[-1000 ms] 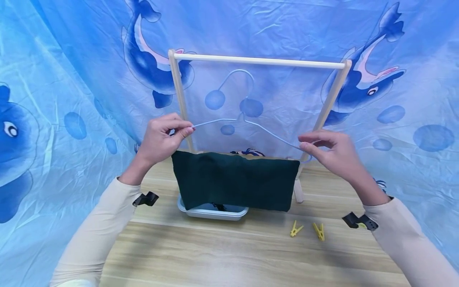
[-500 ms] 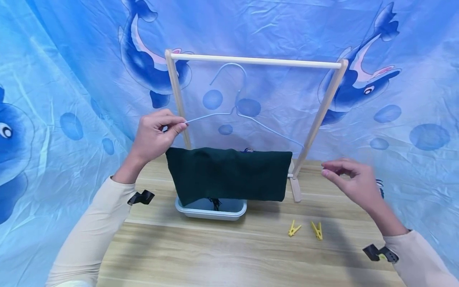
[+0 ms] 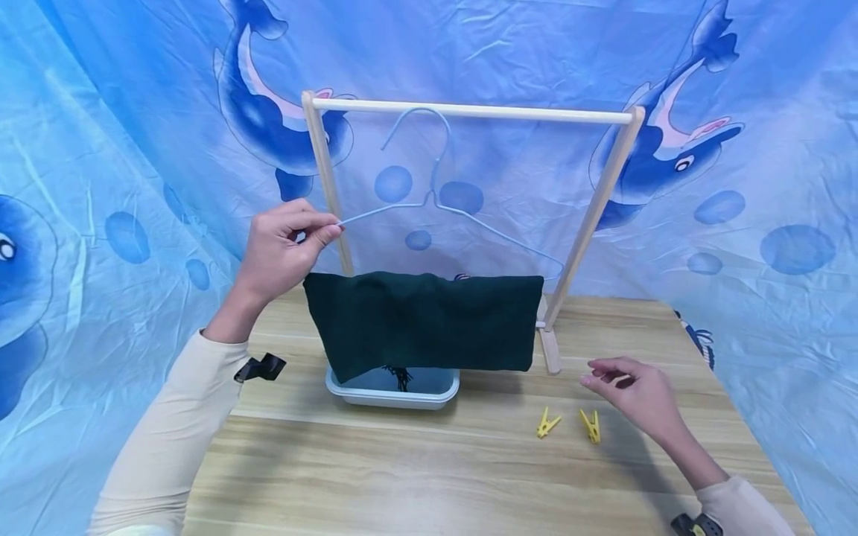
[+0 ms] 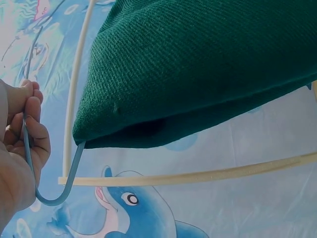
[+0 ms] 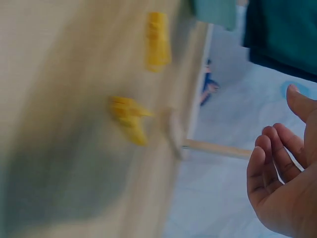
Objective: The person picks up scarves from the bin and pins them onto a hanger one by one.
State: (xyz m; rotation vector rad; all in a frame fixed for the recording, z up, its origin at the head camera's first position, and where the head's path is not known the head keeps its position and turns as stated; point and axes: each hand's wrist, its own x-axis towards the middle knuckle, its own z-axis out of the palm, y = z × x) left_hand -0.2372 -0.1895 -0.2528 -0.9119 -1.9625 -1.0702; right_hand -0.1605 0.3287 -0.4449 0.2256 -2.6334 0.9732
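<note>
Already, the dark green cloth (image 3: pixel 429 320) is hanging folded over the hanger (image 3: pixel 433 181), above the tray (image 3: pixel 395 400), so draping is looking done. The left grip (image 3: pixel 284 242) is pinching the hanger's wire shoulder; the right grip (image 3: pixel 637 391) is holding nothing, its fingers bending loosely near the yellow pegs (image 3: pixel 547 423). Those are lying unused on the surface (image 3: pixel 436 484), so clipping is probably waiting. From the head, the hook is overlapping the rail (image 3: pixel 529 114); whether they are touching is not showing. Only the left wrist view is revealing the wire's bent end entering the cloth's corner and the fold gaping underneath; the right wrist view is showing the thumb standing apart.
</note>
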